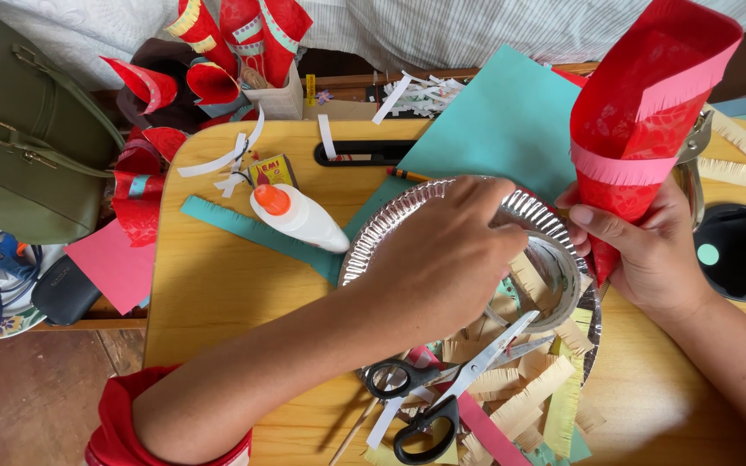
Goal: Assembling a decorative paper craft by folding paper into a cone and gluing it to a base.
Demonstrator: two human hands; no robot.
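Over the yellow wooden lap table (218,293) I see my right hand (645,250) clenched around the narrow lower end of a red paper cone with pink fringed bands (641,112); its long axis runs from the tip, hidden in my grip low at the right, up and slightly rightward to the wide open mouth near the top corner, so the cone points mouth-up and away from me, tilted a little to the right; it is lifted clear of the table, not resting on anything I can see. My left hand (442,250) reaches across from the lower left, palm down over a silver foil paper plate (382,237), fingers curled at a roll of clear tape (554,276) lying just beside the cone's tip; whether those fingers actually pinch the tape or only rest on it I cannot tell; the left hand lies left of the cone, close to its lower end, well apart from the mouth. Nearby lie black-handled scissors (442,397) on cream fringed paper strips (520,388), a white glue bottle with an orange cap (295,216), and a teal paper sheet (494,129).
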